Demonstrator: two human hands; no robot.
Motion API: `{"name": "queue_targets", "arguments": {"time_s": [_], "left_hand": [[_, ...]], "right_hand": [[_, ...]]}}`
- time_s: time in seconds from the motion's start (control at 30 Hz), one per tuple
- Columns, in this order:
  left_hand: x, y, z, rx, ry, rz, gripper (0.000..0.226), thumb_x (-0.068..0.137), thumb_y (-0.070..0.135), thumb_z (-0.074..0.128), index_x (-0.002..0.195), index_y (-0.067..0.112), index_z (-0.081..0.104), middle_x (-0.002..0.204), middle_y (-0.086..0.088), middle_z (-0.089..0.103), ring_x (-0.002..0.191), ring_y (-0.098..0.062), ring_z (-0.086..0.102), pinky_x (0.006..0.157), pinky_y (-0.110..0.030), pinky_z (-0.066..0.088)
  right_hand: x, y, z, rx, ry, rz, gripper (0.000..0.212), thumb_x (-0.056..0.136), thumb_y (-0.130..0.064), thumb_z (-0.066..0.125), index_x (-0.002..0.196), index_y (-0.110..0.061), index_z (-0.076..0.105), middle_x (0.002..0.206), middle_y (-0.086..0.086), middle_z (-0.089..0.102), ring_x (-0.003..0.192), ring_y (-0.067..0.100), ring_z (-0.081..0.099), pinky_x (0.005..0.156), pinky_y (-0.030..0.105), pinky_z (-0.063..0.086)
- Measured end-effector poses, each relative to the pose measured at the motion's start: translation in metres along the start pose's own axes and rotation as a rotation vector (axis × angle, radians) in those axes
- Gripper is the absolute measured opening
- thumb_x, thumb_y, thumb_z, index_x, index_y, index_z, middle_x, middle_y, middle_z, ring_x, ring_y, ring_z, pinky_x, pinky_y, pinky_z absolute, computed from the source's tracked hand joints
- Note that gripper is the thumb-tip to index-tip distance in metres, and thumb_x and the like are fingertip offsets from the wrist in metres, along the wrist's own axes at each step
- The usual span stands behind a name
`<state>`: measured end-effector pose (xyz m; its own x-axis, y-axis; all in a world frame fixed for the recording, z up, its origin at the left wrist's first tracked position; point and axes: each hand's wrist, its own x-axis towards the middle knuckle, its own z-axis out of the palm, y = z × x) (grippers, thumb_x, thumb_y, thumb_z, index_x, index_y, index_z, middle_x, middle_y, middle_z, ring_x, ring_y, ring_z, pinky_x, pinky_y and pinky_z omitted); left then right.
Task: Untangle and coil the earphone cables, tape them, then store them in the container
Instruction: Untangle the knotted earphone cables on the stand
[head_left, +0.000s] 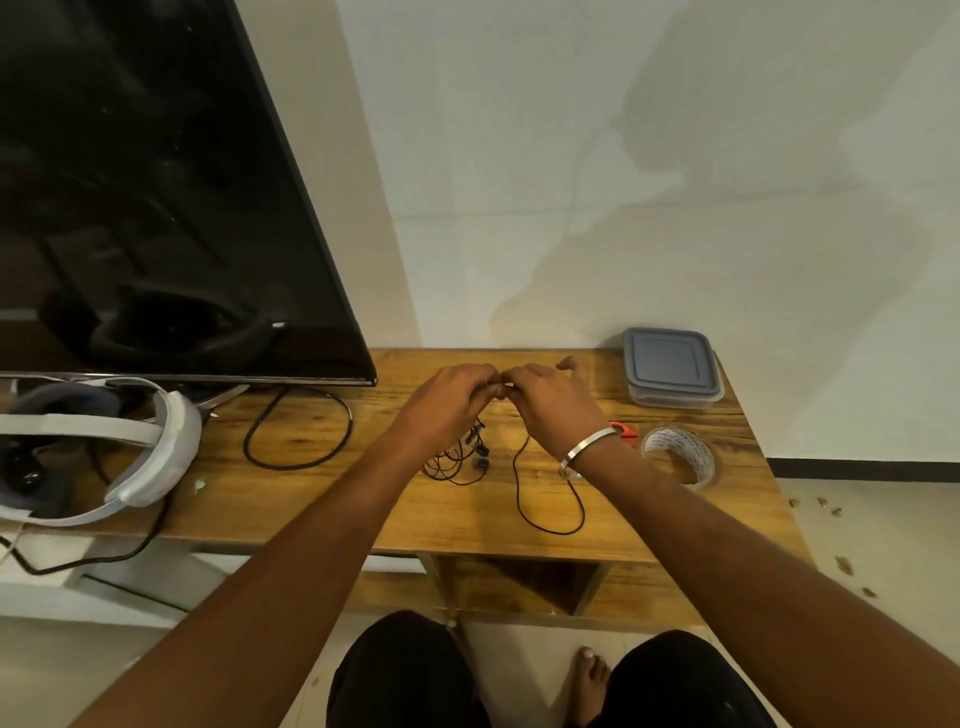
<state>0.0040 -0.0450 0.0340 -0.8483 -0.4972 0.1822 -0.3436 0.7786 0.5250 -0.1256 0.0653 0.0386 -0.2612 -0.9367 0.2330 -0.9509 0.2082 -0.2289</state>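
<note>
Above a wooden table (649, 519), our left hand (452, 397) and right hand (550, 400) meet fingertip to fingertip, both with fingers curled in and pinching the thin black earphone cables (545, 499) at the point where the hands touch. From that pinch the cables hang down to the tabletop: a tangled bunch with the earbuds lies below the left hand, and a long single loop trails toward the near edge under the right wrist, which wears a metal bangle (584, 447). The container (670, 369) (grey lid on) sits at the far right corner of the table by the wall, well apart from the hands. A roll of clear tape (680, 457) lies flat near the right forearm, with a small red object (626, 432) just beside it, partly hidden by the wrist. At left stand a dark television screen (156, 182) and a white headset (156, 441), with a separate black cord (296, 431) looped between them and the hands.
</note>
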Motion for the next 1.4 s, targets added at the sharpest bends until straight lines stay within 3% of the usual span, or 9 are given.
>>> {"name": "queue_targets", "arguments": {"time_s": [0.33,0.57,0.73,0.97,1.07,1.2,1.33,1.4], "left_hand": [[-0.004,0.002,-0.001,-0.017,0.013,-0.011,0.016,0.098,0.030,0.051,0.094,0.021,0.063,0.084,0.005,0.062,0.074,-0.015,0.056,0.064,-0.040,0.049],[-0.008,-0.003,-0.004,-0.030,0.025,-0.026,0.009,0.098,0.033,0.050,0.089,0.030,0.051,0.085,0.006,0.064,0.071,-0.013,0.057,0.061,-0.036,0.047],[-0.011,-0.009,-0.005,-0.025,0.003,-0.084,0.010,0.096,0.029,0.054,0.090,0.036,0.049,0.093,0.003,0.068,0.078,-0.018,0.062,0.068,-0.045,0.054],[-0.012,-0.013,-0.004,-0.049,-0.005,-0.124,0.006,0.096,0.024,0.056,0.096,0.030,0.057,0.090,0.008,0.064,0.083,-0.011,0.061,0.073,-0.037,0.055],[-0.011,-0.014,-0.004,-0.044,-0.016,-0.134,0.008,0.097,0.024,0.054,0.093,0.031,0.054,0.090,0.004,0.065,0.083,-0.016,0.061,0.072,-0.041,0.055],[-0.010,-0.013,-0.003,-0.036,-0.020,-0.130,0.010,0.097,0.022,0.052,0.092,0.029,0.053,0.084,0.004,0.061,0.079,-0.020,0.059,0.069,-0.042,0.052],[-0.007,-0.009,-0.003,-0.030,-0.005,-0.085,0.005,0.097,0.022,0.053,0.097,0.023,0.058,0.087,0.003,0.063,0.079,-0.018,0.059,0.065,-0.033,0.049],[-0.005,-0.006,-0.003,-0.039,-0.003,-0.068,0.006,0.096,0.021,0.054,0.097,0.023,0.059,0.084,0.006,0.060,0.076,-0.015,0.057,0.063,-0.029,0.044]], "right_hand": [[-0.001,0.002,-0.001,-0.108,0.053,0.020,0.028,0.089,-0.010,0.048,0.106,-0.028,0.062,0.096,-0.005,0.064,0.090,0.018,0.062,0.094,0.042,0.026],[-0.001,0.010,-0.007,-0.040,0.163,0.088,0.026,0.091,-0.011,0.049,0.108,-0.024,0.064,0.102,-0.004,0.068,0.093,0.020,0.063,0.091,0.038,0.023],[-0.001,0.016,-0.011,-0.055,0.173,0.128,0.028,0.090,-0.011,0.051,0.112,-0.023,0.064,0.106,-0.001,0.068,0.093,0.021,0.063,0.095,0.041,0.028],[-0.004,0.025,-0.012,-0.001,0.229,0.221,0.023,0.096,-0.018,0.045,0.109,-0.022,0.064,0.101,0.000,0.069,0.090,0.023,0.063,0.096,0.043,0.028],[-0.005,0.024,-0.011,0.014,0.198,0.253,0.023,0.096,-0.016,0.045,0.108,-0.021,0.063,0.102,0.001,0.068,0.094,0.023,0.062,0.099,0.042,0.027],[-0.002,0.018,-0.009,0.098,-0.014,0.274,0.035,0.091,-0.011,0.046,0.125,-0.019,0.052,0.123,0.003,0.059,0.113,0.023,0.054,0.105,0.046,0.024],[-0.004,0.008,-0.006,0.158,-0.081,0.127,0.068,0.089,-0.020,0.054,0.147,-0.017,0.019,0.146,0.007,0.034,0.134,0.024,0.035,0.108,0.048,0.024],[-0.002,0.002,-0.004,0.147,-0.099,0.045,0.066,0.089,-0.023,0.055,0.146,-0.019,0.023,0.147,0.004,0.034,0.135,0.022,0.034,0.108,0.047,0.024]]}}
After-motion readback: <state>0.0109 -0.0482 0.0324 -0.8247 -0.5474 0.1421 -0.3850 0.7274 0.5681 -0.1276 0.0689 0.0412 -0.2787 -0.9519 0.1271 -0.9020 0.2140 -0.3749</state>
